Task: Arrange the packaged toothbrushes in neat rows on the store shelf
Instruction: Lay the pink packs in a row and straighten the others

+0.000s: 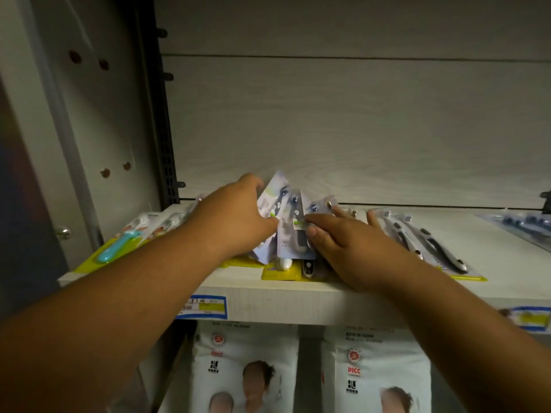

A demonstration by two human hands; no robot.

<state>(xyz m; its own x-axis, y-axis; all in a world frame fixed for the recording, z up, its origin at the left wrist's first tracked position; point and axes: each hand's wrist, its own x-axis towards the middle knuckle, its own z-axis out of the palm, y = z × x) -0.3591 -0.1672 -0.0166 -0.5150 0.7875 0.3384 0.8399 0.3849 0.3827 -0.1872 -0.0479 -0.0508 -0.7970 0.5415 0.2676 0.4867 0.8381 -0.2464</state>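
Note:
A loose bunch of pale blue toothbrush packs [287, 222] stands tilted up at the middle of the white shelf [298, 296]. My left hand [235, 217] grips the bunch from its left side, thumb on the front. My right hand [343, 245] pinches the rightmost pack with the thumb while its other fingers spread over packs lying behind. Yellow-backed packs [281, 272] lie flat under the bunch. More packs lie flat to the left [125, 242] and to the right [429, 245].
A dark pack [524, 225] lies at the shelf's far right. Blue price labels [205, 308] sit on the shelf's front edge. White bagged goods [244, 368] hang below. A perforated upright [164, 114] bounds the shelf on the left; the back panel is close behind.

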